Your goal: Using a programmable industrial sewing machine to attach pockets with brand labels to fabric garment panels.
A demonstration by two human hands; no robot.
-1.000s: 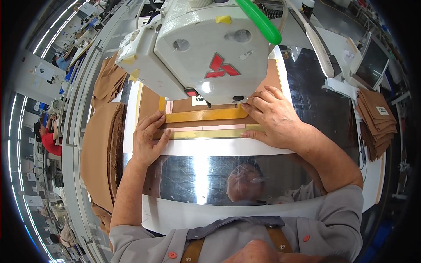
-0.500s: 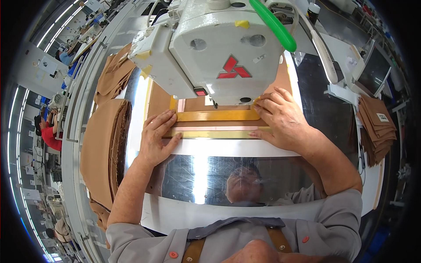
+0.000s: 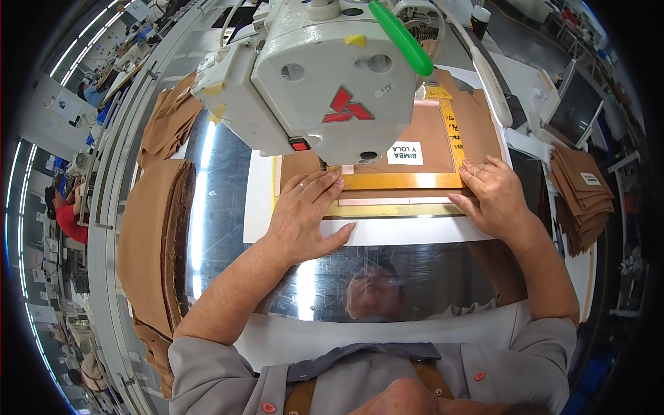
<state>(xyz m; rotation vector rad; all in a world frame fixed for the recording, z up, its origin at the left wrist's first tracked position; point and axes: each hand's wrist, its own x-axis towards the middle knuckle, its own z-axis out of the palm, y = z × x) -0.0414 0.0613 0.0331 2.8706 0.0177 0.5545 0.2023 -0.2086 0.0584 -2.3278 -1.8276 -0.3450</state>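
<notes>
Both hands lie flat, fingers spread and gripping nothing, on a yellow-edged clamp frame that holds a brown fabric piece under the head of a large grey sewing machine. The left hand now rests with its fingertips on the frame's near left corner, just below the needle area; half a second ago it sat further left and lower, at the frame's outer edge, so it has slid in toward the machine. The right hand has stayed pressed on the frame's right end, only a little shifted. The view itself has dipped and closed in, as the person leans nearer. I judge that the frame and fabric are being lined up and held down under the machine head, and the hand's move inward suggests the final seating of the piece. The frame sits on a white panel atop the shiny metal worktop. A stack of brown cut pieces stands at the left, another pile at the right, well apart from the hands.
</notes>
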